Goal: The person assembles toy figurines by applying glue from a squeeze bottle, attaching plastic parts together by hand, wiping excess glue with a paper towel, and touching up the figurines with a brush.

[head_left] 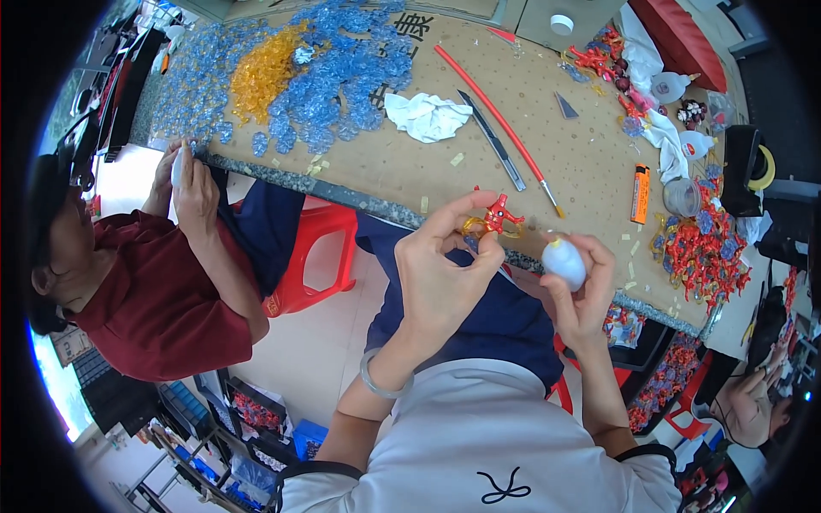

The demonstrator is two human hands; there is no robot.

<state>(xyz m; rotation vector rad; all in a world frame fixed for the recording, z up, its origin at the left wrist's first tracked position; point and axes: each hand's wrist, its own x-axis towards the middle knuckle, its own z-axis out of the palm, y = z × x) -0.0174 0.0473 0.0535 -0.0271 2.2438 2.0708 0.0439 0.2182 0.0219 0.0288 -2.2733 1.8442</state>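
At the near edge of the counter [599, 171], the left hand [440, 274] pinches a small red-and-yellow plastic figurine [498, 215] between thumb and forefinger, while the right hand [588, 295] wraps a white squeeze bottle [564, 263]. So slight a grip could let the figurine slip if it twists; squeezing too hard might make the bottle drip. The figurine sits right at the left fingertips, its red body projecting past them, apart from the bottle.
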